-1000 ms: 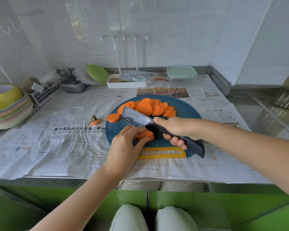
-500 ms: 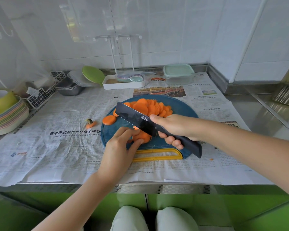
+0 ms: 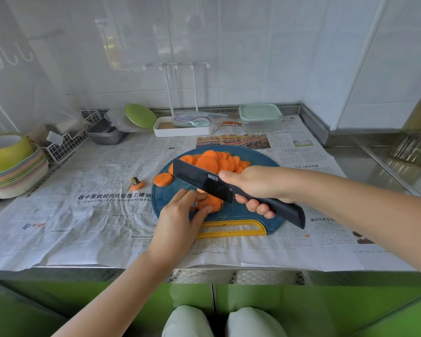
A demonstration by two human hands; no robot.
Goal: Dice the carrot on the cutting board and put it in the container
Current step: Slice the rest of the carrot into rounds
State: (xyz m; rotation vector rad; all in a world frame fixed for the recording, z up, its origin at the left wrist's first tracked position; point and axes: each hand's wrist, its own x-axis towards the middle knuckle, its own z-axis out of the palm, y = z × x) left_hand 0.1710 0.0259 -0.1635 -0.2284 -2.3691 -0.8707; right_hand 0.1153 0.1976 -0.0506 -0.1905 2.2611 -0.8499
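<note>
Up comes the black-bladed knife point(image 3: 199, 178)! A second ago it sat low against the carrot, and now it hangs tilted above the small stack of orange carrot slices point(image 3: 210, 203). The right hand point(image 3: 255, 183) has its grip wrapped round the handle. The left hand point(image 3: 180, 215) pinches the stack on the round blue cutting board point(image 3: 260, 161). That looks like a reset between cuts. The sliced rounds point(image 3: 214, 161) piled behind look undiced, and the clear container with the pale green lid point(image 3: 260, 116) waits, lidded, at the back of the surface.
</note>
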